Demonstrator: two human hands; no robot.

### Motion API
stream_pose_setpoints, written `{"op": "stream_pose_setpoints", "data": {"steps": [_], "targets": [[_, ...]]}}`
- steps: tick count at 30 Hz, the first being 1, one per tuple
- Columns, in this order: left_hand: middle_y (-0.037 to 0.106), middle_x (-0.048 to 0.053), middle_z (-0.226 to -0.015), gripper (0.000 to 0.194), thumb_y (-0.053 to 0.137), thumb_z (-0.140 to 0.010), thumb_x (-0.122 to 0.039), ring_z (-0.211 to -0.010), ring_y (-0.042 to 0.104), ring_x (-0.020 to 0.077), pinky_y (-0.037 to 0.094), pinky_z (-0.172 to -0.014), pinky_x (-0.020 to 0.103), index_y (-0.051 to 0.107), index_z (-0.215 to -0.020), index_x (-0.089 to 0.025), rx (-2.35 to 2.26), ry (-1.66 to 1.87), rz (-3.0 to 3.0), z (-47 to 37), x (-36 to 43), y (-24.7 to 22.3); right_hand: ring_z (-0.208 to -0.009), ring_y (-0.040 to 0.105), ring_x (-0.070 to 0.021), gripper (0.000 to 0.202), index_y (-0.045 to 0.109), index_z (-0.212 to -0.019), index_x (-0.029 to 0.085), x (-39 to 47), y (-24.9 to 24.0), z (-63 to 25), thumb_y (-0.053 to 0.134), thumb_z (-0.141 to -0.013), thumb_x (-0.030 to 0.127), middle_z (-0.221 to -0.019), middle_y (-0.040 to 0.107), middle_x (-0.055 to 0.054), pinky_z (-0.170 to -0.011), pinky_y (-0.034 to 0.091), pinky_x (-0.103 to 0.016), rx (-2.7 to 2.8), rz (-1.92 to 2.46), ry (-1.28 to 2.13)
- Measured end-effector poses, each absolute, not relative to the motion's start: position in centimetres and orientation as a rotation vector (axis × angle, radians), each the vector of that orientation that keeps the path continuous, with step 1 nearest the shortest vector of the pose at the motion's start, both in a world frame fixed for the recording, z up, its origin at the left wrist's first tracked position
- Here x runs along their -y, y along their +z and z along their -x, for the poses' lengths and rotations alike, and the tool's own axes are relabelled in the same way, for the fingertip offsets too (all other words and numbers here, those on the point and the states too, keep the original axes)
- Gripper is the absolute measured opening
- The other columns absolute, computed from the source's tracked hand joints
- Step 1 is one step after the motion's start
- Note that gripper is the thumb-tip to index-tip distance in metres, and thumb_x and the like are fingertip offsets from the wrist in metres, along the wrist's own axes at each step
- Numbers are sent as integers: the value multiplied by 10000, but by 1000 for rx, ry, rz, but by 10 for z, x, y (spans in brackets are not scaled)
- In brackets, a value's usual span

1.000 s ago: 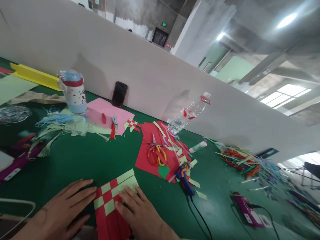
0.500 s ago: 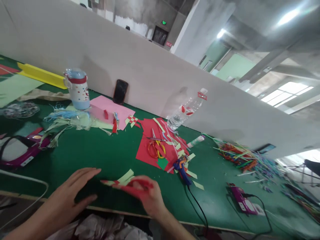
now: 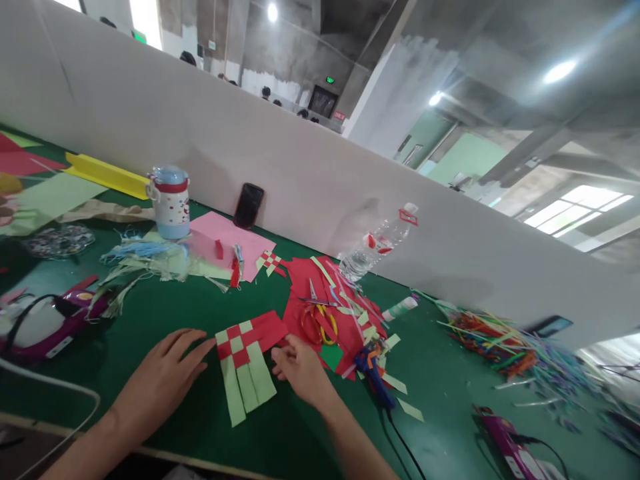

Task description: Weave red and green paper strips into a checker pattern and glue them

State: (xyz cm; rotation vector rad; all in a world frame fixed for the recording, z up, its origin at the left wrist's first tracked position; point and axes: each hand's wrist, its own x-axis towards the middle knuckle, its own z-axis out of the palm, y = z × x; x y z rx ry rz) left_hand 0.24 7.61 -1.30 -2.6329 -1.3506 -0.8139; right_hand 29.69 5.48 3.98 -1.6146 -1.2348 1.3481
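Red and pale-green paper strips form the woven piece (image 3: 237, 345), which lies flat on the green bench (image 3: 165, 300), to the left of the scissors (image 3: 317, 304) and closer to the person; its pale ends fan toward the person and its red ends point right. Left of the scissors too, and farther out than the woven piece, the left hand (image 3: 167, 373) has its fingers extended and a little apart, its grip holding nothing, the fingertips just beside the checkered edge. Nearer the person than the scissors, the right hand (image 3: 297, 369) curls at the red ends; whether its grip pinches them or only touches them, I cannot tell. Red paper (image 3: 299, 272) lies beneath the scissors, with a green scrap (image 3: 331, 358) on their near side and a blue glue gun (image 3: 377, 383) to their right and nearer. Beyond the scissors, a clear bottle (image 3: 370, 248) stands to the right, while to the left are a pink sheet (image 3: 213, 230) and a dark phone (image 3: 249, 205) propped against the partition (image 3: 300, 167).
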Motion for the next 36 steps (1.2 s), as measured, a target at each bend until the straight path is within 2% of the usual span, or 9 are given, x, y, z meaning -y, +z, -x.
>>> {"op": "stream_pose_setpoints", "data": {"steps": [2,4,7,12,17,26,36], "targets": [[737,84,-1205,309,541,-981,-305,-1128,649,300,529,-945,444,715,-1235,-273,1341,-779,2636,-4,-78,-16,-752,720,-210,566,650,-1243,170,-51,39,-305,738,-826,543,-909,738,-59,-657,551,-310,1330,1692,1186],[731,78,-1207,325,567,-968,-297,-1131,643,301,515,-939,444,697,-1266,-291,1341,-734,2636,-6,-81,-17,-788,731,-214,503,619,-1338,173,-46,36,-310,633,-917,450,-945,754,-69,-711,569,-328,1487,1759,980],[731,66,-1214,334,591,-954,-288,-1126,644,301,492,-922,444,685,-1274,-308,1302,-648,2622,-6,-84,-16,-859,741,-237,385,654,-1304,170,-40,31,-311,512,-989,341,-1014,768,-107,-755,598,-360,1743,1737,642],[732,63,-1225,336,599,-955,-325,-1123,642,303,449,-939,451,673,-1282,-300,1238,-613,2603,-4,-86,-20,-1149,668,-294,313,687,-1256,180,-42,27,-307,518,-996,218,-1203,741,-138,-988,579,-470,2077,1505,170],[730,65,-1215,336,550,-980,-370,-1098,643,289,421,-938,449,669,-1287,-303,1239,-649,2607,-2,-85,-25,-1355,558,-330,360,657,-1337,190,-48,21,-299,582,-1006,307,-1367,690,-112,-1108,521,-515,2259,1457,162],[722,64,-1214,342,551,-981,-412,-1103,636,281,398,-950,436,678,-1282,-310,1261,-680,2623,-1,-84,-24,-1341,581,-330,371,655,-1338,198,-45,6,-295,538,-1039,384,-1381,683,-110,-1147,481,-545,2297,1493,201],[729,63,-1208,347,527,-992,-408,-1101,648,289,431,-945,447,681,-1289,-320,1286,-708,2635,-3,-84,-21,-1324,592,-320,329,678,-1305,243,-46,8,-295,617,-990,316,-1343,703,-103,-1140,477,-543,2249,1496,215]]}}
